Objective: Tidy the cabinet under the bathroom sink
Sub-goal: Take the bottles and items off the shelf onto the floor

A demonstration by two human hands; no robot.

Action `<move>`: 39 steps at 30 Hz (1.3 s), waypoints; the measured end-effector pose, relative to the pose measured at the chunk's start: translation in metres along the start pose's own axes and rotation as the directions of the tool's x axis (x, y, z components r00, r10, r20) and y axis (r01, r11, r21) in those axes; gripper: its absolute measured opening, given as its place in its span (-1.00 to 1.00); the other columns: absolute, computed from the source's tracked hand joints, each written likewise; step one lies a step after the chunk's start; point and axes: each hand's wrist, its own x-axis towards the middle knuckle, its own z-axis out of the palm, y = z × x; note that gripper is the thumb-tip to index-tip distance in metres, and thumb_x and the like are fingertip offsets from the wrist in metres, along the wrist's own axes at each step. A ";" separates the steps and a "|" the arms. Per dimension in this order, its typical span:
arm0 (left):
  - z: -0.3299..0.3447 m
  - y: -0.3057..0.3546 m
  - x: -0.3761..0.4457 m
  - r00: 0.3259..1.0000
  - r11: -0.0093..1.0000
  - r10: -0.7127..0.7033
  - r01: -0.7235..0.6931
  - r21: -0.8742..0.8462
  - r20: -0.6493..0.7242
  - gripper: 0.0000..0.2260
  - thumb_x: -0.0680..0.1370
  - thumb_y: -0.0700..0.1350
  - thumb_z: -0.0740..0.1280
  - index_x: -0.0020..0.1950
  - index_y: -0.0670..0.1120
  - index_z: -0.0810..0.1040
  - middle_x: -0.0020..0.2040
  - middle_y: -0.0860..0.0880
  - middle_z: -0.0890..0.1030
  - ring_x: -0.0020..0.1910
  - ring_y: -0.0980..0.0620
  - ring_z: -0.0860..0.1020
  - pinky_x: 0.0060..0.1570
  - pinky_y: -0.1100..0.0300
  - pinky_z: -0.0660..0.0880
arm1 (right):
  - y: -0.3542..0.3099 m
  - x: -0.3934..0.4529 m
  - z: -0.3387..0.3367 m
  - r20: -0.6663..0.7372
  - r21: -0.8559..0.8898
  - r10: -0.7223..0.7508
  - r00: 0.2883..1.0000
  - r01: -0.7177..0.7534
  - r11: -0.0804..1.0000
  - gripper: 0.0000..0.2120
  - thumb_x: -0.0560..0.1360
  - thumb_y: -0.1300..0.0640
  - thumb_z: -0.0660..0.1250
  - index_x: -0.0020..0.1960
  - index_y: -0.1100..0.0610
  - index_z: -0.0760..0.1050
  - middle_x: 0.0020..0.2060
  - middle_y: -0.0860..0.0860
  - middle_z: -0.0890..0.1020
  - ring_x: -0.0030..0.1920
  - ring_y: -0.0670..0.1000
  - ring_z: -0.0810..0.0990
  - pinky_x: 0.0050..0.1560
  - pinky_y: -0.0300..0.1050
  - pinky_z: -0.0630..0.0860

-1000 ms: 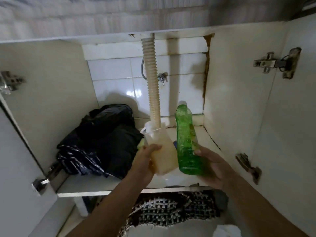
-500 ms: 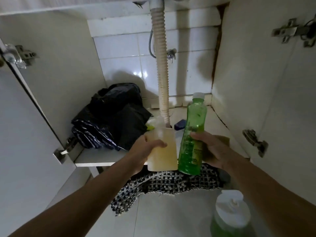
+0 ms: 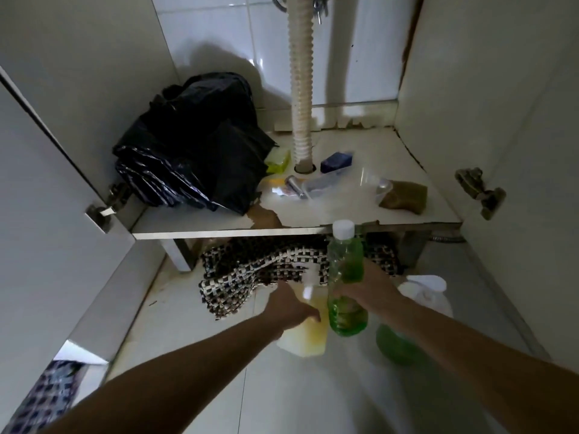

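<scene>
Head view: hands hold, seemingly, yellowish jug and green bottle.

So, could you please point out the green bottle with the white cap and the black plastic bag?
green bottle with the white cap (image 3: pixel 344 264), head view, upper body.
black plastic bag (image 3: pixel 200 145), head view, middle.

Drain hose top cut off
</scene>
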 end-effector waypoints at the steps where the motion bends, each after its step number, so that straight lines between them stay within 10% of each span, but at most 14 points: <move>1: 0.006 -0.008 0.001 1.000 1.000 -0.005 0.005 -0.008 -0.018 -0.21 0.31 -0.16 0.55 0.39 -0.20 0.16 0.27 -0.15 0.42 0.07 -0.04 0.39 -0.22 0.22 0.44 | 0.012 0.000 0.007 -0.015 -0.016 0.030 0.999 -0.030 0.999 -0.53 0.22 0.17 0.54 0.07 0.00 0.46 -0.04 0.02 0.62 0.00 0.06 0.61 0.10 0.05 0.55; 10: 0.043 -0.062 0.003 0.981 0.994 -0.003 -0.019 -0.111 -0.194 -0.39 0.30 -0.14 0.52 0.21 -0.08 0.25 0.06 -0.09 0.50 -0.03 -0.07 0.47 -0.34 0.25 0.39 | 0.079 -0.006 0.017 -0.062 0.007 0.100 0.993 -0.100 0.995 -0.53 0.28 0.43 0.48 -0.11 -0.09 0.42 -0.23 -0.15 0.56 -0.19 -0.11 0.55 -0.26 -0.37 0.41; 18: 0.061 -0.087 -0.002 0.977 0.983 0.135 -0.153 -0.105 -0.163 -0.39 0.30 -0.17 0.54 0.15 0.03 0.21 0.01 0.00 0.50 -0.09 0.05 0.47 -0.37 0.52 0.38 | 0.080 0.006 0.006 -0.023 -0.009 0.121 0.992 -0.121 0.993 -0.56 0.28 0.39 0.50 -0.10 -0.07 0.45 -0.15 -0.06 0.61 -0.07 0.00 0.59 0.00 -0.11 0.49; 26: 0.058 -0.080 0.007 0.998 0.999 0.051 -0.052 -0.002 -0.043 -0.19 0.27 -0.05 0.59 0.35 -0.10 0.17 0.18 -0.06 0.49 0.09 -0.01 0.42 -0.04 0.24 0.37 | 0.078 0.007 -0.006 -0.020 0.034 0.161 0.987 -0.160 0.987 -0.58 0.26 0.42 0.51 -0.09 -0.01 0.49 -0.07 0.08 0.64 0.06 0.14 0.61 0.21 0.10 0.50; 29: 0.042 -0.072 0.010 0.991 0.990 -0.056 0.039 0.138 0.123 -0.21 0.31 -0.04 0.58 0.38 -0.12 0.21 0.23 -0.09 0.49 0.00 0.03 0.46 -0.22 0.33 0.40 | 0.083 0.007 -0.006 0.056 -0.069 0.201 0.978 -0.197 0.978 -0.42 0.12 0.27 0.54 0.08 0.00 0.44 -0.02 0.05 0.61 0.10 0.11 0.58 0.23 0.08 0.49; 33: -0.003 -0.038 0.023 0.912 0.795 -0.269 0.029 0.605 0.309 -0.53 0.43 -0.12 0.48 0.27 -0.29 0.49 0.07 -0.14 0.58 0.03 -0.04 0.55 -0.20 0.26 0.47 | 0.052 -0.001 -0.008 0.116 -0.842 0.401 0.909 -0.124 0.525 -0.46 0.33 0.02 0.46 0.23 0.20 0.46 0.10 0.09 0.60 0.09 0.09 0.61 0.08 -0.12 0.54; 36: -0.045 0.002 0.039 0.847 0.684 -0.416 0.050 0.728 0.332 -0.75 0.57 -0.19 0.29 0.17 -0.32 0.50 0.08 -0.22 0.60 0.04 -0.08 0.57 0.07 0.10 0.53 | 0.008 -0.020 0.000 0.174 -0.951 0.552 0.815 -0.006 0.308 -0.65 0.45 0.03 0.37 0.09 0.28 0.53 -0.02 0.16 0.64 -0.09 0.13 0.64 0.13 -0.04 0.58; 39: -0.084 0.054 0.045 0.893 0.754 -0.331 0.055 0.655 0.306 -0.84 0.61 -0.19 0.23 0.10 -0.25 0.50 -0.20 -0.12 0.55 -0.22 0.00 0.56 -0.08 0.14 0.56 | -0.036 -0.030 0.007 0.265 -0.940 0.702 0.661 0.015 0.341 -0.66 0.57 0.06 0.24 0.15 0.33 0.49 0.21 0.20 0.59 -0.05 0.13 0.63 -0.07 -0.13 0.60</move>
